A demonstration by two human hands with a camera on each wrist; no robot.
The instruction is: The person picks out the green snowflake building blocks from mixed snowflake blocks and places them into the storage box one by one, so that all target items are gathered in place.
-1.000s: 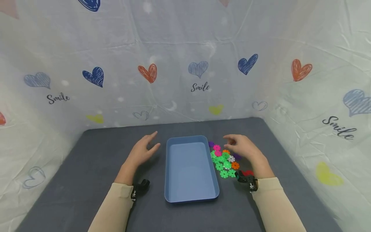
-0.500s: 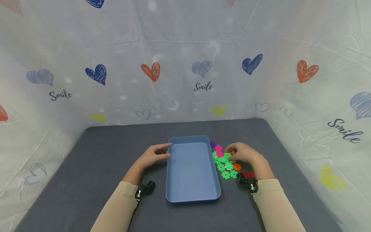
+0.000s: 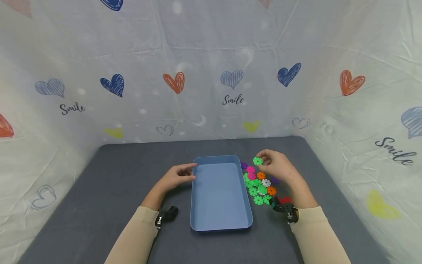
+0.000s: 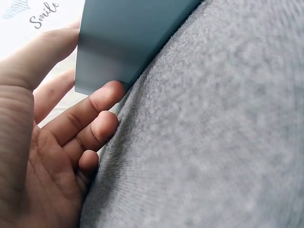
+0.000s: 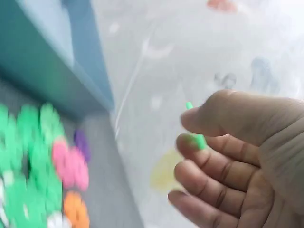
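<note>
My right hand [image 3: 279, 168] pinches a green notched plastic disc [image 3: 258, 161] between thumb and forefinger, raised over the far end of a loose heap. In the right wrist view the disc appears edge-on at the fingertips, with the other fingers loosely bent. Several more green discs [image 3: 253, 191] lie in the heap, along with pink [image 3: 251, 176], orange [image 3: 271, 190] and white [image 3: 266, 182] ones. To their left is a shallow blue tray [image 3: 221, 198], its bottom bare. My left hand [image 3: 173, 177] has relaxed fingers, their tips right at the tray's left wall.
Purple discs [image 3: 274, 180] sit at the heap's right side, and red pieces [image 3: 284, 200] lie partly under the right wrist camera [image 3: 280, 207]. A dark grey cloth [image 3: 132, 176] covers the table. A white curtain [image 3: 204, 55] with hearts hangs behind and at both sides.
My left hand has come right to the tray's left wall. My right hand has reached down into the heap, taken hold of a green disc and lifted it up and away.
</note>
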